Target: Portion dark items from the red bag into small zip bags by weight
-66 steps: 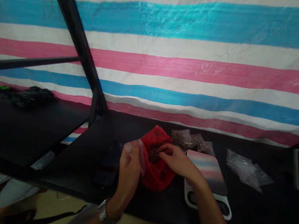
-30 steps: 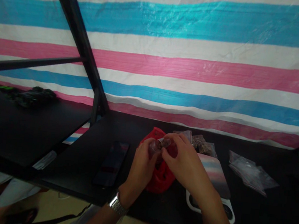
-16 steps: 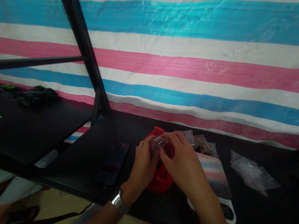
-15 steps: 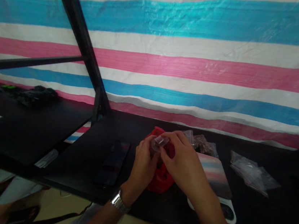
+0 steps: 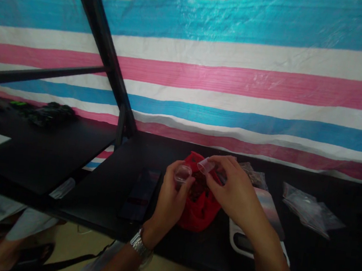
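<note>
My left hand [image 5: 169, 198] is closed round a small clear plastic bag [image 5: 182, 173], gripping its left edge. My right hand [image 5: 234, 190] pinches the bag's right edge [image 5: 206, 165], so the bag's mouth is pulled apart between the two hands. Both hands hover just above a red bag [image 5: 200, 199] with dark brown pieces inside, which lies on the black table [image 5: 119, 180]. A silver watch sits on my left wrist.
A white kitchen scale [image 5: 256, 232] with a shiny top lies right of the red bag. Filled clear bags [image 5: 255, 176] sit behind it; empty clear bags [image 5: 310, 209] lie further right. A dark phone [image 5: 141, 190] lies left of my hands. A black frame post [image 5: 121, 124] stands at the table's left corner.
My right hand left the red bag and joined the left hand on the small clear bag. Since half a second ago the two hands have drawn apart, spreading the bag's mouth.
</note>
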A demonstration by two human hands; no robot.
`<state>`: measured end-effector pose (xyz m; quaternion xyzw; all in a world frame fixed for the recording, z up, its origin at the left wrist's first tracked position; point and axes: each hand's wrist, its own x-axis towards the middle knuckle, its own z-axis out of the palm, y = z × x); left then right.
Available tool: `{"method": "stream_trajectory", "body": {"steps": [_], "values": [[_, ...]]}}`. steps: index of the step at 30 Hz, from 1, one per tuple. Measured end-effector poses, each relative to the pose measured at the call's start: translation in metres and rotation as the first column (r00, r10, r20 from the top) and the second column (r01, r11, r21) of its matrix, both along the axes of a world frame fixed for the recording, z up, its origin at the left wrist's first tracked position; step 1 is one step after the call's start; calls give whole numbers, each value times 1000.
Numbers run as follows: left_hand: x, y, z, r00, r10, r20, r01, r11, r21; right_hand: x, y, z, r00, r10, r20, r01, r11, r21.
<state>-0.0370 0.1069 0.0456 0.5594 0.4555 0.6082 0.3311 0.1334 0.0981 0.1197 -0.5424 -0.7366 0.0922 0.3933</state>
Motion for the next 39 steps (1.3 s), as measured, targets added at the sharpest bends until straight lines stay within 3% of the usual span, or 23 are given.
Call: {"method": "stream_trajectory", "body": {"steps": [3,5,9,12,16,22,27,30,33,39], "values": [[-6,-8,13,982,145,118,-144,989,-19,2,7,-13,985,-34,171,67,979,-192],[-10,-15,16,972,192,138,-181,979,-88,-1,12,-21,950,-65,304,150,952,-267],[-19,-27,10,995,96,18,-88,962,-257,-15,22,-38,882,-120,456,258,933,-252],[-21,-27,4,999,38,10,-33,942,-334,-24,29,-45,888,-133,441,258,936,-238],[-18,-18,4,992,14,129,37,921,-388,-29,31,-45,941,-70,331,181,931,-317],[-15,-7,8,967,68,244,34,920,-391,-27,25,-42,992,25,125,37,883,-468],[-17,-1,3,936,121,331,18,922,-386,-19,25,-45,1000,13,-2,-12,854,-520],[-19,1,0,911,122,394,49,916,-397,-18,23,-41,998,-31,-45,5,873,-487],[-20,3,1,892,122,436,78,907,-414,-25,19,-35,999,-50,-10,40,891,-452],[-19,5,9,849,138,511,102,905,-413,-44,14,-33,947,-71,313,204,888,-413]]}}
